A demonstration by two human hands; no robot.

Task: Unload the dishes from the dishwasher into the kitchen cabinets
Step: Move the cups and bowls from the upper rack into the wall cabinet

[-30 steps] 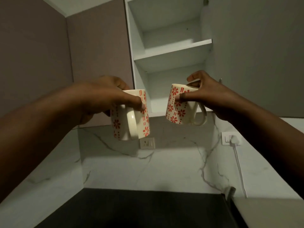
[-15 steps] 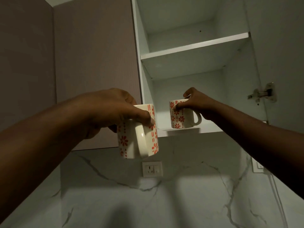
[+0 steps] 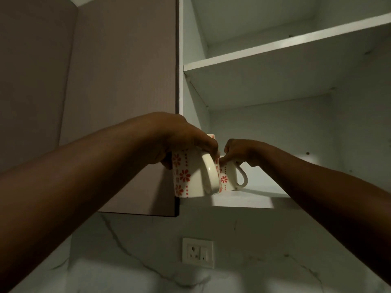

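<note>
the left hand [image 3: 179, 140] grips a floral mug [image 3: 191, 176] from above at the cabinet's bottom shelf [image 3: 243, 198], just off its 9 o'clock edge. the right hand [image 3: 241, 152] pinches the rim of a second mug [image 3: 229, 176] resting on that shelf. risk: the mugs look near touching and could clink or chip, or the left one could catch the shelf lip. no readable writing or brand.

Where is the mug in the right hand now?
In the head view, the right hand holds its mug on the cabinet's bottom shelf, just right of the left hand's mug.
</note>
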